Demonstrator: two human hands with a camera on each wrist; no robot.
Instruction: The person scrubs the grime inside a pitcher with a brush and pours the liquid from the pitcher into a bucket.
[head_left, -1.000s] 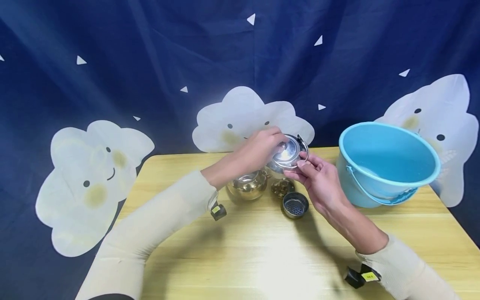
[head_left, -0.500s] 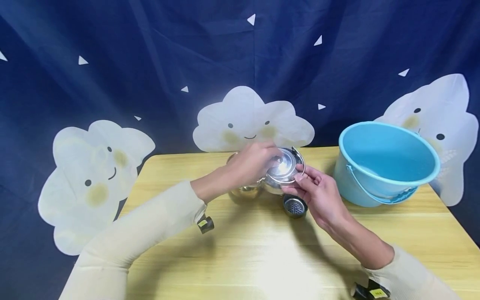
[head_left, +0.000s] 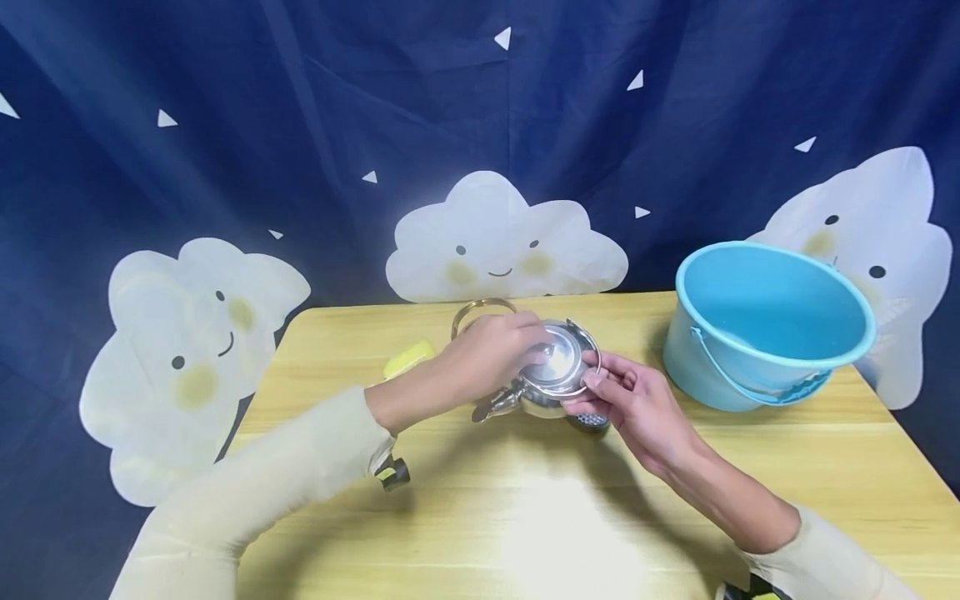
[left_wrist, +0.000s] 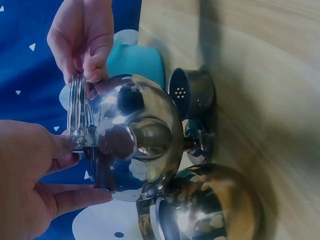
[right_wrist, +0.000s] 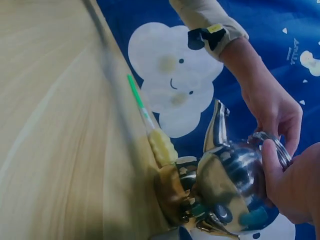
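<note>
Over the last second the metalware has come away from the far edge of the light wood-grain worktop (head_left: 390, 533), toward the near edge, with both hands travelling along. On the left, the shift of the forearm has uncovered a yellow sponge head (head_left: 408, 358) near the far left corner, its green handle showing in the right wrist view. Next to it stands a round gold-toned metal pot (left_wrist: 210, 205), uncovered, its hoop handle rising behind the left hand (head_left: 483, 354). That hand's fingers curl in at the lid (head_left: 564, 358) and seem to pinch its middle, though the fingertips are partly hidden. Further right, the right hand (head_left: 637, 408) pinches the handle from its own side. The dark perforated strainer cup (head_left: 590, 422) is now mostly covered from above. The pale-blue plastic bucket (head_left: 712, 358), near the far right corner, has not moved. All this suggests the work is at the lid and handle, with both hands steadying one thing.

That thing is a small silver, mirror-bright round metal kettle (head_left: 542, 398), lifted clear of the worktop beyond its middle. Left to right: a tapering spout (head_left: 501, 404) pointing left and toward the near edge; a bulging body full of reflections; the ringed lid, seated; and a thin wire handle (head_left: 597, 350) folded down around it.
</note>
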